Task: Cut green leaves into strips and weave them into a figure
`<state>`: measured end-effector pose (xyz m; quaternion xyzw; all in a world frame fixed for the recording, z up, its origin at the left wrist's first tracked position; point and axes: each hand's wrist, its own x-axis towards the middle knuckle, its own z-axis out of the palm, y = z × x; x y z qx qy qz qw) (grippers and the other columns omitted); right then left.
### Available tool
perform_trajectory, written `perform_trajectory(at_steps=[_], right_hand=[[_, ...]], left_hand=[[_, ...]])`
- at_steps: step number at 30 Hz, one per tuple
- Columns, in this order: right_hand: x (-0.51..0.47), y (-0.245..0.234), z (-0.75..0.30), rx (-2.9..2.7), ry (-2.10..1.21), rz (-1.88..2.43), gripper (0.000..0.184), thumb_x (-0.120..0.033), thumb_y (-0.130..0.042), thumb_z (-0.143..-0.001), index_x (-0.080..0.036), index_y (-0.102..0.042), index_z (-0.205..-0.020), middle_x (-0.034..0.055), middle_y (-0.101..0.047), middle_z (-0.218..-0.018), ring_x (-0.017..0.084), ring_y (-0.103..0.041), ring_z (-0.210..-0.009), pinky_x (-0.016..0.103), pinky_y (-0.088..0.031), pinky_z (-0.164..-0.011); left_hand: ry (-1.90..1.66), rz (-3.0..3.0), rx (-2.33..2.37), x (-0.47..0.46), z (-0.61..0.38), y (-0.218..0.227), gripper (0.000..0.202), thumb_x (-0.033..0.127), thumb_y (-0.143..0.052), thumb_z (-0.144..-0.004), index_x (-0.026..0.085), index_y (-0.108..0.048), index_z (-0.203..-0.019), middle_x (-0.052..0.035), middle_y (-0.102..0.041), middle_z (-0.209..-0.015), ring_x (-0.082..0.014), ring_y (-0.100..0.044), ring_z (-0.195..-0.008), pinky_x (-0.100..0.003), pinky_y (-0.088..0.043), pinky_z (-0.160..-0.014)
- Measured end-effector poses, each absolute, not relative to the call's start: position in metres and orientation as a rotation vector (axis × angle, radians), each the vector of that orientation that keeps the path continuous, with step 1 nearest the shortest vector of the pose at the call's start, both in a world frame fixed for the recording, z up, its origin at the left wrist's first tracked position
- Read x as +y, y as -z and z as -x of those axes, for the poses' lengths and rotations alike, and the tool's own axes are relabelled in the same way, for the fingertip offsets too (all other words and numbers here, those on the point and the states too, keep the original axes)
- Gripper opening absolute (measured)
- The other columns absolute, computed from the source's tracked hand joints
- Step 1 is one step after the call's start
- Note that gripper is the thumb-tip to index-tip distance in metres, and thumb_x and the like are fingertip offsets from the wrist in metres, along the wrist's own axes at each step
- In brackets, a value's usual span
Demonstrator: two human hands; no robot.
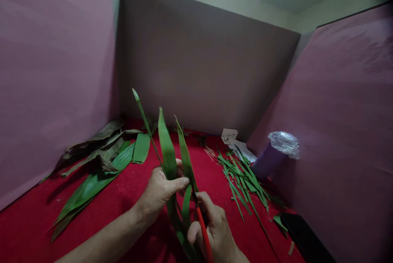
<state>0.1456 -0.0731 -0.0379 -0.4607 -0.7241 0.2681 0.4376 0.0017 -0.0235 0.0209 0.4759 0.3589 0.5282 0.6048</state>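
My left hand (pixel 161 191) is closed on a long green leaf (pixel 167 148), with the thumb laid across its front. The leaf points upward, and a thin green stalk (pixel 143 113) rises beside it from the same hand. A second strip of leaf (pixel 184 150) stands just to the right, and its lower part hangs between my hands. My right hand (pixel 217 228) grips red-handled scissors (pixel 203 230). Their dark blades lie against the right-hand leaf strip near my left thumb. The handle loops are mostly hidden by my fingers.
Broad green leaves (pixel 95 189) and dry brown ones (pixel 107 154) lie at left on the red cloth (pixel 135 201). Cut green strips (pixel 244 181) are piled at right. Behind them stand a purple foil-topped cylinder (pixel 267 158) and white papers (pixel 242 150). A dark flat object (pixel 305 234) lies front right.
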Motion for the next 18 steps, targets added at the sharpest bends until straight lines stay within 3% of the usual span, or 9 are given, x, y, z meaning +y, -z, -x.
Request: perform_trajectory(at_steps=[3, 7, 10, 14, 18], right_hand=[[-0.0719, 0.0392, -0.1472, -1.829, -0.66, 1.096, 0.031, -0.047, -0.047, -0.082, -0.019, -0.046, -0.092, -0.0036, -0.061, -0.049, 0.011, -0.043, -0.038, 0.02, -0.03, -0.04], [-0.0705, 0.0412, -0.1487, -1.868, -0.652, 1.044, 0.04, -0.057, -0.04, -0.084, -0.02, -0.044, -0.097, -0.0028, -0.065, -0.048, 0.012, -0.046, -0.037, 0.02, -0.033, -0.042], [-0.0702, 0.0433, -0.1488, -1.884, -0.575, 1.074, 0.039, -0.057, -0.041, -0.084, -0.02, -0.045, -0.095, -0.0036, -0.062, -0.045, 0.012, -0.041, -0.036, 0.02, -0.03, -0.04], [-0.0705, 0.0456, -0.1482, -1.894, -0.553, 1.09, 0.04, -0.057, -0.04, -0.084, -0.019, -0.047, -0.092, -0.0049, -0.053, -0.042, 0.011, -0.037, -0.036, 0.021, -0.028, -0.039], [-0.0716, 0.0442, -0.1467, -1.865, -0.574, 1.117, 0.032, -0.05, -0.054, -0.078, -0.019, -0.048, -0.087, -0.0072, -0.047, -0.044, 0.01, -0.036, -0.038, 0.02, -0.028, -0.039]], left_hand=[[-1.215, -1.071, 0.835, -0.0254, -0.0022, -0.0215, 0.024, 0.019, -0.073, -0.056, 0.016, -0.061, -0.076, 0.0036, -0.056, -0.06, -0.011, -0.052, -0.053, -0.022, -0.043, -0.051], [-1.197, -1.133, 0.805, -0.025, -0.0001, -0.0194, 0.016, 0.021, -0.071, -0.061, 0.016, -0.062, -0.073, 0.0027, -0.056, -0.062, -0.0107, -0.051, -0.056, -0.021, -0.042, -0.054], [-1.26, -1.156, 0.79, -0.0222, 0.0017, -0.0161, 0.013, 0.025, -0.068, -0.068, 0.016, -0.063, -0.076, 0.0012, -0.059, -0.064, -0.0118, -0.053, -0.06, -0.022, -0.043, -0.059], [-1.316, -1.084, 0.836, -0.0189, 0.0018, -0.014, 0.014, 0.027, -0.067, -0.069, 0.016, -0.062, -0.076, 0.0021, -0.058, -0.056, -0.0118, -0.052, -0.053, -0.023, -0.043, -0.055], [-1.322, -1.087, 0.822, -0.0179, 0.0023, -0.0131, 0.012, 0.025, -0.068, -0.067, 0.016, -0.062, -0.071, 0.0019, -0.059, -0.056, -0.0118, -0.053, -0.051, -0.023, -0.044, -0.053]])
